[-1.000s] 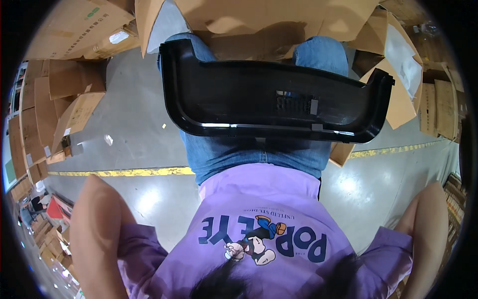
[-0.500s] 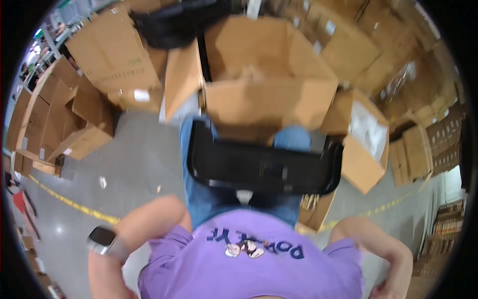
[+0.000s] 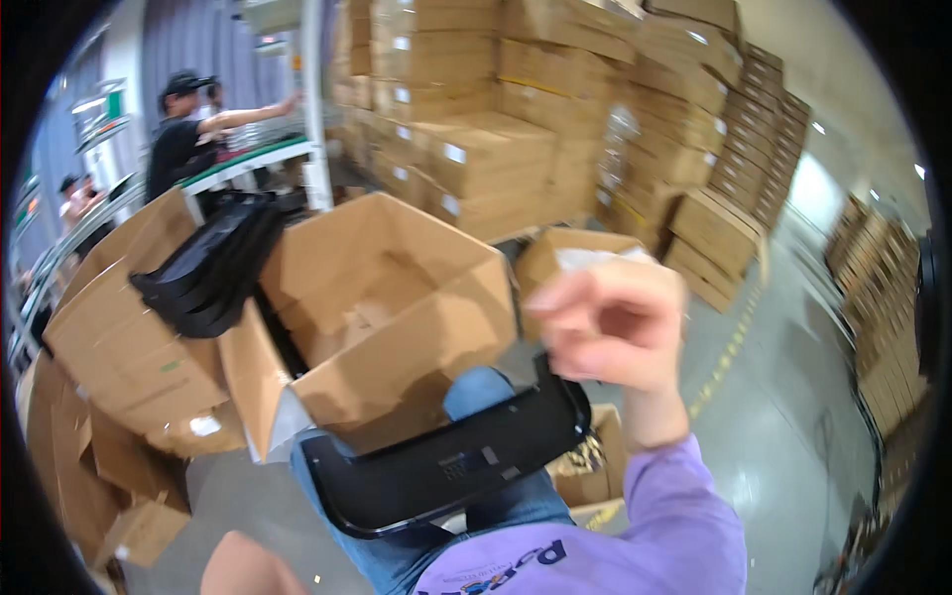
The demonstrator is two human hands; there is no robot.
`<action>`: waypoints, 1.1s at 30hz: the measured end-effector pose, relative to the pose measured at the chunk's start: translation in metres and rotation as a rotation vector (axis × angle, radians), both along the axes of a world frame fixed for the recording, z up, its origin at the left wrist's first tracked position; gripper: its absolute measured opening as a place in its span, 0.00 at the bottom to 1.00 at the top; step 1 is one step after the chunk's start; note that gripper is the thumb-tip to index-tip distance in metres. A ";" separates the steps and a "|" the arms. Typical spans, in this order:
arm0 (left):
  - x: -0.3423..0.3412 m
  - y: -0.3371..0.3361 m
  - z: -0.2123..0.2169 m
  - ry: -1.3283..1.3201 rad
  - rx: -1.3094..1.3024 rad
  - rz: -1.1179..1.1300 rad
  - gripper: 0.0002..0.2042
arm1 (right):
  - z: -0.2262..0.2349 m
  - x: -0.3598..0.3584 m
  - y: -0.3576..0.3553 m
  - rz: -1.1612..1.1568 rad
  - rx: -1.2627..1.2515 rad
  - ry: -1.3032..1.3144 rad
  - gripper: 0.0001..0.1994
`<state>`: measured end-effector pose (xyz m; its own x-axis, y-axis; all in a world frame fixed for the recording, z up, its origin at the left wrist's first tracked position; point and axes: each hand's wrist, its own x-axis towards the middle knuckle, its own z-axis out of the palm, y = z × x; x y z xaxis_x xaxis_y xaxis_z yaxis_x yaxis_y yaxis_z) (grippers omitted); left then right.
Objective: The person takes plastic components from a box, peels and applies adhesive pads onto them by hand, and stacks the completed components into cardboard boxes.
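My right hand (image 3: 620, 322) is raised in front of me, blurred, just above the right end of a black plastic panel (image 3: 446, 461). Its fingers curl toward the thumb in a loose pinch; whatever they may hold is too smeared to make out. The long panel with upturned ends rests across my jeans-clad knees, with no hand on it. Of my left arm (image 3: 253, 570) only a bent part shows at the lower left; the left hand is out of view.
A large open carton (image 3: 426, 347) stands before my knees. Black moulded panels (image 3: 213, 263) are stacked at its left. A small box (image 3: 600, 466) with brass-coloured pieces sits by my right leg. Stacked cartons (image 3: 486, 149) rise behind; another person (image 3: 178, 139) reaches over a bench.
My view has swung up and to the right. The right hand has risen from beside my hip to above the panel's right end. The panel remains on my knees.
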<state>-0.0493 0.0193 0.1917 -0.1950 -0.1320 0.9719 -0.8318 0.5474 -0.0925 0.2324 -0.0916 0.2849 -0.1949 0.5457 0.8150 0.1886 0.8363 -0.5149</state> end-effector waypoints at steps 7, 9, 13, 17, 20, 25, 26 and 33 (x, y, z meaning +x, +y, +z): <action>0.019 0.009 -0.014 0.049 -0.071 -0.166 0.06 | -0.033 -0.019 0.030 -0.059 -0.161 -0.412 0.12; 0.019 0.008 -0.019 0.057 -0.086 -0.182 0.06 | -0.050 -0.017 0.031 -0.020 -0.238 -0.406 0.10; 0.018 0.004 -0.025 0.076 -0.116 -0.200 0.06 | -0.071 -0.014 0.033 -0.065 -0.300 -0.452 0.11; 0.016 0.006 -0.029 0.103 -0.140 -0.211 0.06 | -0.105 -0.010 0.033 -0.089 -0.402 -0.495 0.10; 0.018 0.008 -0.033 0.118 -0.161 -0.216 0.06 | -0.125 -0.009 0.033 -0.109 -0.430 -0.515 0.10; 0.021 0.008 -0.039 0.143 -0.202 -0.232 0.06 | -0.153 -0.010 0.030 -0.111 -0.518 -0.495 0.11; 0.022 0.008 -0.041 0.150 -0.210 -0.237 0.06 | -0.158 -0.011 0.028 -0.118 -0.553 -0.488 0.11; 0.028 0.007 -0.053 0.196 -0.266 -0.291 0.06 | -0.193 -0.006 0.018 -0.202 -0.613 -0.559 0.14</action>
